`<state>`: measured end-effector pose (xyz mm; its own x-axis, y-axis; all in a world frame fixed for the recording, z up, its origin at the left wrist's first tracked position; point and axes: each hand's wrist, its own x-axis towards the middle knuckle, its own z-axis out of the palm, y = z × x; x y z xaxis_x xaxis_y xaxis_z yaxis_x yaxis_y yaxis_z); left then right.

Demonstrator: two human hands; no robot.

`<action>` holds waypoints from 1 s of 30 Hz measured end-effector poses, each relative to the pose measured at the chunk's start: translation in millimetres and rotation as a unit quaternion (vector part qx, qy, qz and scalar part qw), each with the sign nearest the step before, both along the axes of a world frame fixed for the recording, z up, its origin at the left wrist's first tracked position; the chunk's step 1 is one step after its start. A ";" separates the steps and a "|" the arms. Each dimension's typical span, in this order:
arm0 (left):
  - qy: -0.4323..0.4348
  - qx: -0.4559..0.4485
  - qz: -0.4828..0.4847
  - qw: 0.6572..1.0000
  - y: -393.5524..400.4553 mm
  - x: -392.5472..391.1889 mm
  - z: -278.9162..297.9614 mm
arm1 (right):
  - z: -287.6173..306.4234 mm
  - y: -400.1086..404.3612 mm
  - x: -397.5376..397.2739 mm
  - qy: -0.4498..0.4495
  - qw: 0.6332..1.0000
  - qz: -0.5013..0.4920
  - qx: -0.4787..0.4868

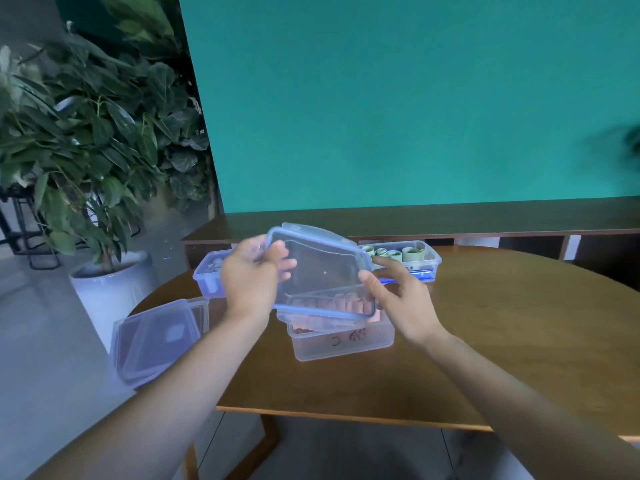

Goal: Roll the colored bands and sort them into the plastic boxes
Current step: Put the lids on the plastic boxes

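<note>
Nearest the camera, two bare forearms reach forward over the front edge of a round wooden table (485, 341). At the table's left edge lie clear lids (156, 337), stacked and hanging partly past the rim.

Further in, near the middle, stands a clear box (341, 342) with dark handwriting on its front wall; pink rolls (332, 303) lie inside it. Above this box both hands hold a clear lid (322, 271) with a blue rim, tilted so its far edge is higher than its near edge. The left hand (251, 275) grips the lid's left side, thumb over the top face and fingers curled under it. The right hand (398, 299) pinches the lid's right corner with the thumb, its other fingers loosely bent beside the rim. The pink rolls show through the lid's lower part.

Behind the left hand sits a second box (207, 277), open, with pale rolls (215, 264) in it; their colour is hard to tell. Behind the right hand, a third box (424, 263) holds green rolls (398, 254).

Beyond the table runs a low wooden shelf (415, 223) against a teal wall (415, 98). Far left, a leafy plant (86, 140) stands in a white pot (107, 292) on the floor.
</note>
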<state>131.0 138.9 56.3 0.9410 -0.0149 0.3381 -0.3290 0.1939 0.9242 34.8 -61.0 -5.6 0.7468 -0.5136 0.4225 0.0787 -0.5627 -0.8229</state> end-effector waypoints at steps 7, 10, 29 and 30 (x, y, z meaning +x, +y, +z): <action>0.139 -0.076 -0.020 0.987 -27.1 36.5 -46.8 | -23.3 -40.1 33.4 0.077 0.994 -0.068 -0.031; 0.147 -0.036 -0.007 0.988 -34.5 47.8 -63.8 | -30.1 -49.9 36.8 0.094 0.992 -0.079 -0.014; 0.021 0.371 0.076 0.925 -29.7 52.5 -101.5 | -42.3 -59.7 45.4 0.108 0.987 -0.110 -0.036; 0.015 0.384 0.070 0.921 -29.7 52.2 -100.9 | -41.4 -59.5 44.4 0.105 0.988 -0.111 -0.031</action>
<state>183.1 109.1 -44.6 0.9605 -0.1169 0.2527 -0.2738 -0.5620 0.7805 79.2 -120.4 -47.1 0.6933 -0.6526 0.3058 -0.2222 -0.5971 -0.7708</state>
